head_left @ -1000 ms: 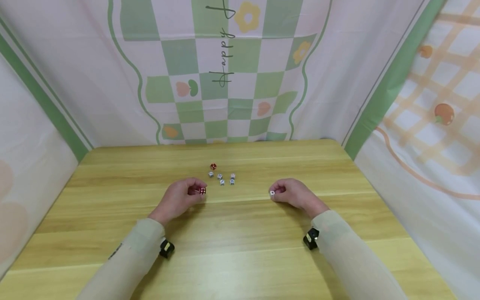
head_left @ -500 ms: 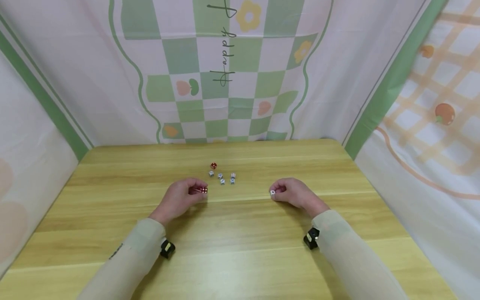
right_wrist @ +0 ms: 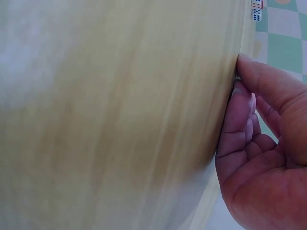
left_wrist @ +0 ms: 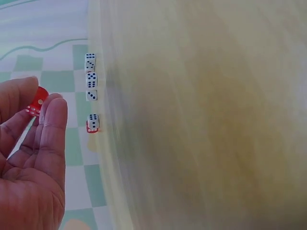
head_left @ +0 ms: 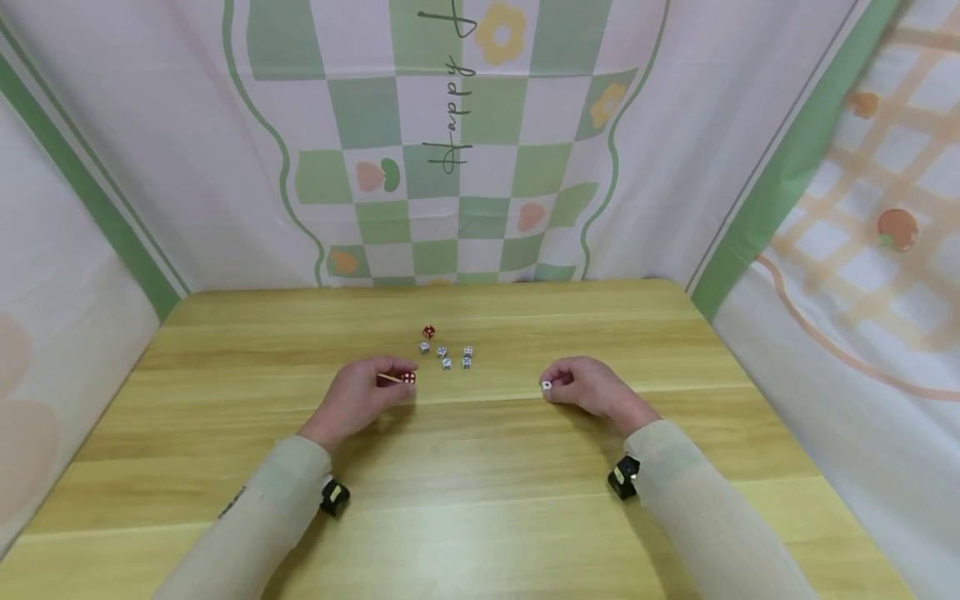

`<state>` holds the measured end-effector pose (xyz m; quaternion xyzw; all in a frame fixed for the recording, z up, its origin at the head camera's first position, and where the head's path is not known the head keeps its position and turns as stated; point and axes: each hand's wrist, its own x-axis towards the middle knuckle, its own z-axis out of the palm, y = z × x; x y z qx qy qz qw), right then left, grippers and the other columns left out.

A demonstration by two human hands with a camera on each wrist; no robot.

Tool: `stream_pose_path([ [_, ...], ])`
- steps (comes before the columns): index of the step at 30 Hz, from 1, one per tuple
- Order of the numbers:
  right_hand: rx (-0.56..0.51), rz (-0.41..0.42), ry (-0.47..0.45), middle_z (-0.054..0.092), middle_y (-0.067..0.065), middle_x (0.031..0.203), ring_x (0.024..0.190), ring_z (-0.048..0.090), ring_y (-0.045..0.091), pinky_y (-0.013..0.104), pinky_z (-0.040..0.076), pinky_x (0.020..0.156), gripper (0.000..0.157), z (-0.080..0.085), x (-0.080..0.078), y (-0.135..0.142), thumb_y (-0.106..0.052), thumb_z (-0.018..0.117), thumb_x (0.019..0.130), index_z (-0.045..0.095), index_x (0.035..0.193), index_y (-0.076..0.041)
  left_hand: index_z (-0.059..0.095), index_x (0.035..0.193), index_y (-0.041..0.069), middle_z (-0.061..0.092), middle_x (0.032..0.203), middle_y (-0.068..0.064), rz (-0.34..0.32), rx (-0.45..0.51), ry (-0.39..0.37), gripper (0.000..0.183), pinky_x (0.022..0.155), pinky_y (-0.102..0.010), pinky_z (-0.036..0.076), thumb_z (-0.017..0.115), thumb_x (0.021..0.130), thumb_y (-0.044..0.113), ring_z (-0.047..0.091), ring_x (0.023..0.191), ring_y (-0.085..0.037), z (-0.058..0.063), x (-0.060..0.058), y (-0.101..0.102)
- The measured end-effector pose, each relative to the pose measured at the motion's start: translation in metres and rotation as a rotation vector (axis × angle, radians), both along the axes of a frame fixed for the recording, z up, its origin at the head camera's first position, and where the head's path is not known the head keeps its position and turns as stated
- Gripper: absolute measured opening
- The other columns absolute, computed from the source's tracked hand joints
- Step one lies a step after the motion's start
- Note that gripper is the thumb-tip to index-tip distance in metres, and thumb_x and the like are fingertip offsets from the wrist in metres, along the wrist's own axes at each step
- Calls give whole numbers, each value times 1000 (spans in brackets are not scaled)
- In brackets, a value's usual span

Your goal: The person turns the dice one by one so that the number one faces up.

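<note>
Between thumb and fingertips, my left hand [head_left: 358, 395] pinches a red die [head_left: 408, 378] with white pips, left of centre in the head view. The left wrist view shows that red die [left_wrist: 38, 101] squeezed at the fingertips, raised off the tabletop. My right hand [head_left: 591, 390] pinches a white die [head_left: 546, 386] low over the table, right of centre; in the right wrist view, thumb and fingers almost entirely hide it. Several white dice [head_left: 447, 363] lie loosely grouped beyond the left hand. Another red die [head_left: 429, 332] sits just behind them.
The dice and both hands are at a light wooden table [head_left: 465, 483]. At its far edge hangs a green-and-white checked cloth [head_left: 431, 221], with further cloth walls [head_left: 832, 275] along the sides. Black wrist cameras [head_left: 334, 497] are strapped at both sleeves.
The red die in my left hand has turned slightly between the fingertips and shifted a touch up and right. My right hand stays nearly still; the loose dice have not moved on the table.
</note>
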<state>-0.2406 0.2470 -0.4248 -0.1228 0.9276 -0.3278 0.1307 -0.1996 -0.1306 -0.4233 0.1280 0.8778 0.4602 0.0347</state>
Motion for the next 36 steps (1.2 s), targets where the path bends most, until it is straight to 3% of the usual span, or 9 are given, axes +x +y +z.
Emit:
stream_pose_path([
  [9, -23, 0, -7, 69, 1, 93, 85, 57, 16, 34, 47, 83, 12, -1, 0, 1, -17, 75, 95, 75, 104, -9, 74, 127, 14, 76, 116, 1, -2, -34, 10, 28, 85, -36, 56, 73, 99, 20, 67, 98, -16, 0, 1, 0],
  [15, -21, -5, -8, 69, 1, 93, 85, 57, 16, 34, 47, 83, 12, -3, 0, 1, -17, 76, 95, 75, 104, -9, 74, 128, 12, 76, 120, -4, 4, -32, -10, 31, 80, -33, 59, 75, 97, 15, 71, 100, -18, 0, 1, 1],
  [20, -22, -6, -9, 69, 2, 93, 86, 57, 16, 34, 47, 83, 12, -3, 0, 1, -17, 76, 95, 75, 104, -10, 73, 129, 11, 76, 112, -2, 8, -25, -26, 35, 77, -31, 58, 77, 95, 11, 70, 98, -17, 0, 1, 1],
  [36, -16, -1, -5, 69, 1, 94, 86, 58, 16, 34, 47, 84, 12, -2, 0, 1, -17, 76, 95, 75, 104, -10, 72, 128, 12, 74, 107, 1, -2, -51, 16, 33, 81, -33, 55, 76, 95, 12, 64, 95, -17, -2, 0, 1],
])
